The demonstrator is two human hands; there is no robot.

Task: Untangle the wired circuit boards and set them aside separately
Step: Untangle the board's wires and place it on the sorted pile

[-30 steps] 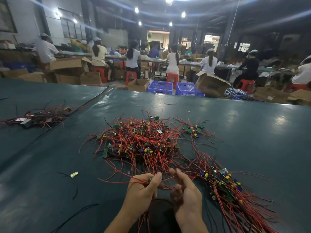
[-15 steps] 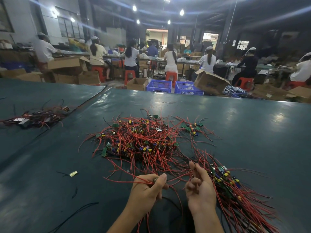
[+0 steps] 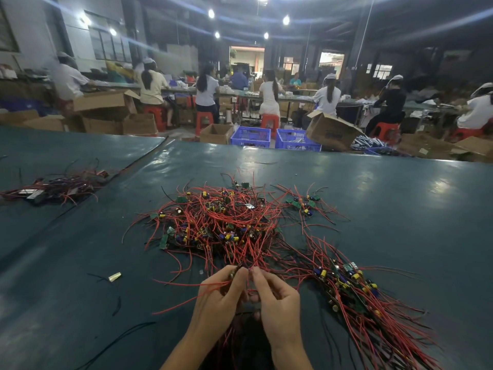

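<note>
Left hand (image 3: 216, 299) and right hand (image 3: 278, 300) pinching red wires (image 3: 249, 251), tangled heap of small green circuit boards (image 3: 221, 222) beyond

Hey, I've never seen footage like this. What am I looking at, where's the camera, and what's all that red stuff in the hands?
No machine here: a person works with bare hands. The picture comes from a camera worn on the head, looking forward and down. The left hand and right hand each pinch red wires at the near edge of a tangled pile of small circuit boards with wire leads, on a dark green table. To the right lies a neater bundle, probably boards already freed. A darker heap sits far left. Behind, other workers sit at benches.
</note>
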